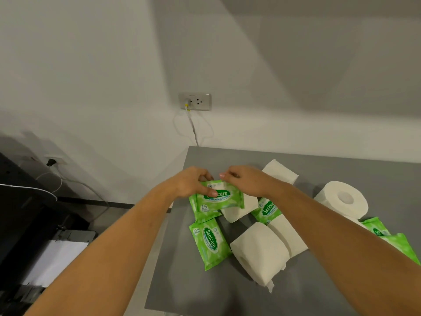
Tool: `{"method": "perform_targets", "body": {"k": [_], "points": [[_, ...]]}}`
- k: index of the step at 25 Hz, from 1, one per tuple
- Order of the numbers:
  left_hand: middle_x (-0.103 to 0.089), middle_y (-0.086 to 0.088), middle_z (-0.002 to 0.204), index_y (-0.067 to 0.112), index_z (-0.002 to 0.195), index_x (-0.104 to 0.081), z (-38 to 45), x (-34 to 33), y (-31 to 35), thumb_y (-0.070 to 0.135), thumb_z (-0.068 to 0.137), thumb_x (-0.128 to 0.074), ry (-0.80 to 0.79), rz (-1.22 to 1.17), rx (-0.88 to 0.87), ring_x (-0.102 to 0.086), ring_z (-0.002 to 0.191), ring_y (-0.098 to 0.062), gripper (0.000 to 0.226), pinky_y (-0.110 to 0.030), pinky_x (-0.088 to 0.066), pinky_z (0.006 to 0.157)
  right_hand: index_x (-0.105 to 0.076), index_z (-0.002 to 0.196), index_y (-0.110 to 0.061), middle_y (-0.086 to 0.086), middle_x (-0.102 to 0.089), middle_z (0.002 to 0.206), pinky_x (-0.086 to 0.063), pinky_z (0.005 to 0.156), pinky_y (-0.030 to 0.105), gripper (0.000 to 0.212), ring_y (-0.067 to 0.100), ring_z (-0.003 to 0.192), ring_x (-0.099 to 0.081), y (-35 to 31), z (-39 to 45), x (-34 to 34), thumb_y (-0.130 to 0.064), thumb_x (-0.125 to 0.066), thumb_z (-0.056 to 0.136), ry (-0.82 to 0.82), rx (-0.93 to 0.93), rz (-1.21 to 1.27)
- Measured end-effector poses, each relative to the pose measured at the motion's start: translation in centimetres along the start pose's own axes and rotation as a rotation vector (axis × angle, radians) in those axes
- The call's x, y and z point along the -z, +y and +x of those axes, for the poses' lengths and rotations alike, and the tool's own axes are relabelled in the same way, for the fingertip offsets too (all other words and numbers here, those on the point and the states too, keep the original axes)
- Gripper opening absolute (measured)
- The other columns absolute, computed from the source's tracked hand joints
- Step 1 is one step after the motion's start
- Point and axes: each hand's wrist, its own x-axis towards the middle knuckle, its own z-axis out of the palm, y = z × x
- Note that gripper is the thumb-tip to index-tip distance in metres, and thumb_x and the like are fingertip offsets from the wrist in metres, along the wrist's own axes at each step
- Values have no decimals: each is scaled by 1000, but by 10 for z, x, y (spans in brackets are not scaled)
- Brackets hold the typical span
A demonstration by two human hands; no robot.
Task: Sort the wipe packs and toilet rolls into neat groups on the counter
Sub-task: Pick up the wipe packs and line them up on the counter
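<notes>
My left hand (190, 184) and my right hand (245, 180) both grip a green Sanicare wipe pack (224, 198) just above the grey counter (205, 288), over another pack (201, 213) lying under it. A third pack (210, 242) lies nearer me on the left. A further pack (265, 209) shows beneath my right forearm, and two more (387, 236) lie at the right edge. White toilet rolls are scattered: one on its side in front (259, 254), one upright at the right (341, 199), one at the back (281, 171).
A wall socket (196, 101) with a white cable plugged in hangs above the counter's back left corner. Left of the counter stands a dark printer-like machine (34, 224) with white paper. The counter's left edge runs close to the packs.
</notes>
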Motion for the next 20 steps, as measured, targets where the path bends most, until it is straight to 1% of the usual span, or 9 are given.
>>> {"method": "perform_targets", "body": {"k": [3,5,7,8,10,13,15,17,20], "points": [[-71,-9,108,21,112,-62,9,0,27,29,68,-94,40,14,-28,-71,98,-29,55,-44,-59,88,-62,81,-34,-12,-63,79,-41,65,28,35,8,76,-61,11,-12,14,-62,-47,94,14,1,55],[-66,-7,107,20,113,-60,17,-8,44,29,66,-95,106,-15,-53,-67,93,-22,59,-35,-58,79,-63,79,-34,-10,-65,79,-43,64,28,34,11,76,-63,28,-26,27,-64,-53,90,51,-19,111],[-65,-7,106,13,117,-59,26,-22,62,22,68,-94,143,-196,-87,-69,82,-13,60,-24,-58,65,-69,84,-28,-4,-71,82,-49,68,31,37,16,78,-69,47,-39,41,-65,-64,82,83,-52,235],[-66,-10,108,9,118,-59,31,-30,71,18,69,-93,154,-286,-96,-72,81,-13,61,-24,-59,65,-71,87,-26,-4,-74,84,-53,70,33,37,14,78,-71,56,-45,48,-62,-69,80,88,-65,304],[-71,-13,113,6,120,-60,45,-46,91,21,70,-93,178,-355,-90,-74,93,-21,61,-34,-63,78,-72,89,-24,-7,-76,84,-58,71,33,33,11,75,-73,75,-54,62,-56,-75,77,98,-89,396],[-78,-13,104,7,108,-69,66,-74,122,29,70,-93,184,-353,-95,-78,87,-23,50,-32,-63,72,-73,88,-22,-4,-77,82,-58,63,25,30,11,71,-74,109,-69,83,-50,-78,79,126,-118,508],[-80,-8,97,8,104,-72,80,-93,141,37,72,-91,192,-311,-115,-78,86,-21,48,-33,-63,76,-72,90,-18,-1,-76,80,-55,62,23,29,11,69,-72,134,-79,94,-45,-78,81,159,-143,567],[-79,-1,90,7,105,-72,91,-109,154,45,79,-84,219,-315,-119,-77,85,-17,47,-31,-61,77,-71,93,-11,-2,-75,76,-53,58,19,31,9,66,-71,155,-86,104,-40,-77,84,196,-173,629],[-76,-3,99,6,110,-69,108,-131,170,51,94,-64,292,-388,-82,-73,99,-21,48,-38,-60,87,-73,96,-11,-2,-77,78,-53,55,16,28,6,65,-72,190,-93,124,-38,-74,87,278,-206,715]]}}
